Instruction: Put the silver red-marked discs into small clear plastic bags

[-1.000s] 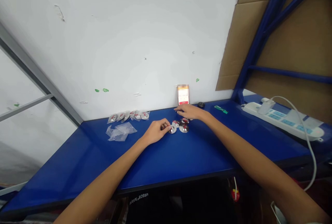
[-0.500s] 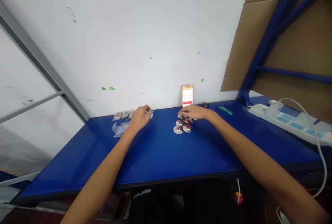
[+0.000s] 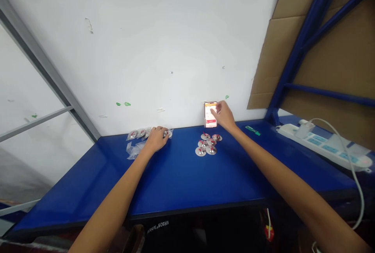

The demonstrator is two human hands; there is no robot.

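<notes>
On the left side of the blue table, my left hand [image 3: 157, 139] lies low with loosely bent fingers, touching a bagged finger cymbal [image 3: 167, 133] that partly shows past the fingertips. My right hand [image 3: 225, 115] is at the right edge of a smartphone [image 3: 209, 122] leaning upright on the wall. One digit crosses the lit screen while the others are at the phone's edge. Below the phone lie several bare finger cymbals [image 3: 200, 151], domed metal discs with red cords. More bagged finger cymbals [image 3: 133, 135] lie left of my left hand, with clear plastic bags [image 3: 134, 150] in front.
A green-handled tool [image 3: 252, 130] lies right of the phone. Farther right is a white power strip [image 3: 325, 143] with a plugged-in charger and white cable [image 3: 356, 167]. The white wall [image 3: 175, 42] closes off the back; a blue metal frame [image 3: 288, 65] stands at right.
My right hand has moved up from the bare finger cymbals to the phone, uncovering them. My left hand has lowered onto the bagged finger cymbal. The view has tilted slightly upward.
</notes>
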